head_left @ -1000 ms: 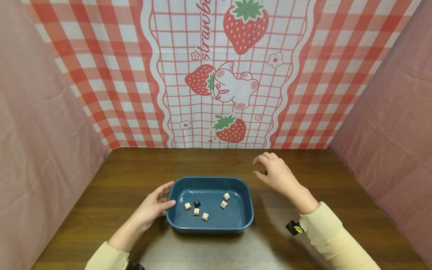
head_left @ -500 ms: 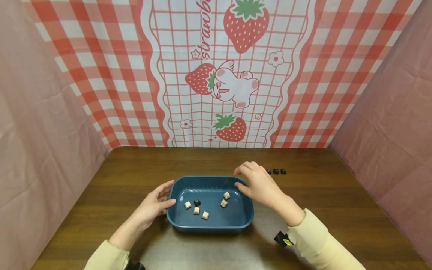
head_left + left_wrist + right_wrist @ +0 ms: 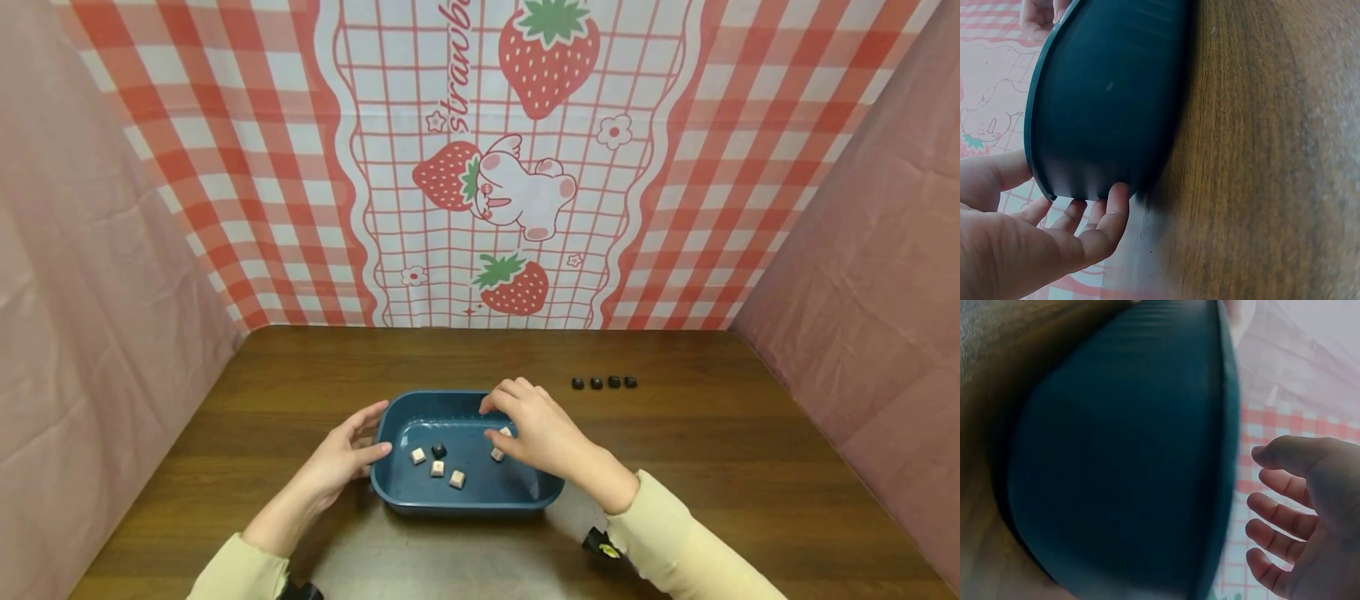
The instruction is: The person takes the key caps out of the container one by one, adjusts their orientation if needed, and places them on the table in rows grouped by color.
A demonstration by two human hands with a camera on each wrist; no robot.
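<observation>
My left hand [image 3: 330, 467] holds the left end of a blue plastic tray [image 3: 465, 507], thumb over the rim and fingers against the outer wall [image 3: 1097, 150]. Inside the tray lie several small white keycaps [image 3: 437, 469] and one black keycap [image 3: 439, 450]. Over the tray's right part is my right hand [image 3: 536, 429], its fingers loosely bent and apart with nothing between them. Two white keycaps sit close by its thumb, one of them partly hidden. The right wrist view shows the same hand [image 3: 1310, 512] spread beyond the tray's rim.
Beyond the tray's right back corner, several black keycaps [image 3: 596, 383] stand in a row on the brown wooden table [image 3: 720, 433]. A red checked strawberry cloth [image 3: 517, 200] hangs behind, with pink curtains [image 3: 862, 292] at the sides.
From beside the black keycap row, my right hand has moved left and toward me, over the tray. The row now shows fully. My left hand and the tray stay put.
</observation>
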